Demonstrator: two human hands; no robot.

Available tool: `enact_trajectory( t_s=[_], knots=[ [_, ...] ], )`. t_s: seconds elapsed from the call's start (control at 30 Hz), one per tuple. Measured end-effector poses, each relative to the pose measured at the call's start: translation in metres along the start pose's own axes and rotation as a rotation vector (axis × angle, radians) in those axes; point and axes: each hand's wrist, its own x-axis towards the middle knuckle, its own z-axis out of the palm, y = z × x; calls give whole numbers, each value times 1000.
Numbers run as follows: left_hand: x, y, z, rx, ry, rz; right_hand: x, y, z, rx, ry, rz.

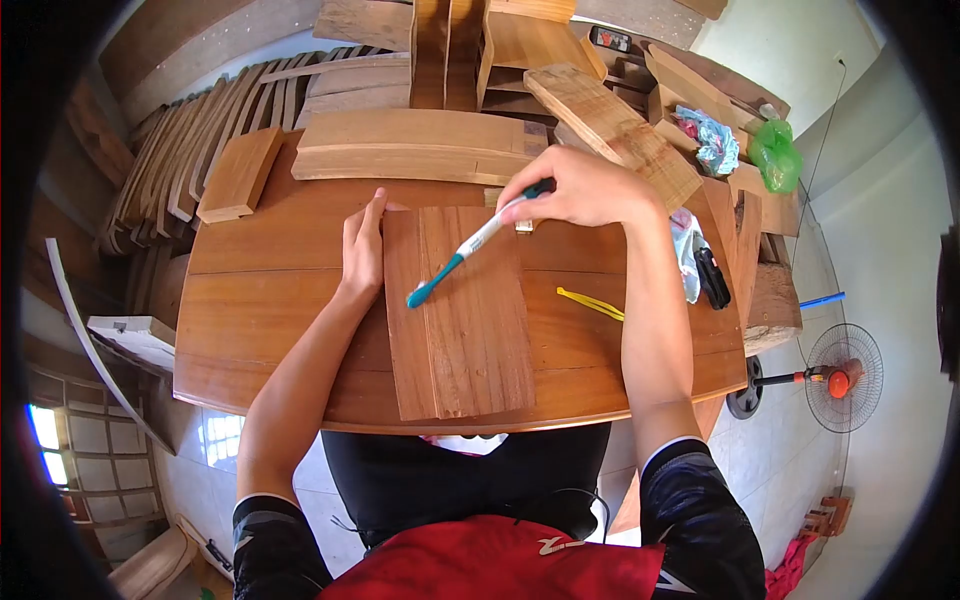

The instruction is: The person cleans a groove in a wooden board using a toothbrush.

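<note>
My right hand is closed around the dark green end of a toothbrush with a white middle. The toothbrush slants down to the left, and its teal head overlaps the upper left face of a reddish-brown wooden board. My left hand grips this board at its upper left edge, with some fingers hidden. The board lies lengthwise toward me, its near end close to the table's front edge. A lengthwise line runs down its face. To its right is a pair of yellow tweezers, partly covered by my right forearm.
On the wooden table, a thick plank and a smaller block lie at the back. A long board slants at the back right, near a green plastic bag. A black object sits at the right edge. A fan stands beyond.
</note>
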Motion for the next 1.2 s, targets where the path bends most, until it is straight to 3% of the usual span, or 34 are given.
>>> enact_trajectory(
  t_s=[0.1,0.23,0.33,0.47,0.6,0.7,0.87,0.97,1.0,1.13,1.2],
  knots=[
    [-2,4,2,11,6,0,4,11,0,19,50,-72],
    [-5,10,5,16,12,0,-3,11,-3,-45,-102,-28],
    [-11,18,8,-52,-10,-60,7,20,-3,13,91,-1],
    [-3,6,3,44,6,24,7,22,4,0,-144,-106],
    [-7,12,7,29,26,15,10,18,1,52,109,-52],
    [-7,13,6,-1,8,4,3,12,-1,-42,-136,-61],
    [-13,27,9,-81,-19,-109,13,18,4,81,164,-61],
    [1,1,2,-10,-25,-8,7,16,2,5,-103,-98],
    [1,3,2,-3,-36,-9,7,18,5,46,-112,-158],
    [-4,13,4,22,-24,22,17,14,4,94,122,-18],
    [-7,15,6,33,-15,22,12,14,4,61,-63,-56]
  ],
)
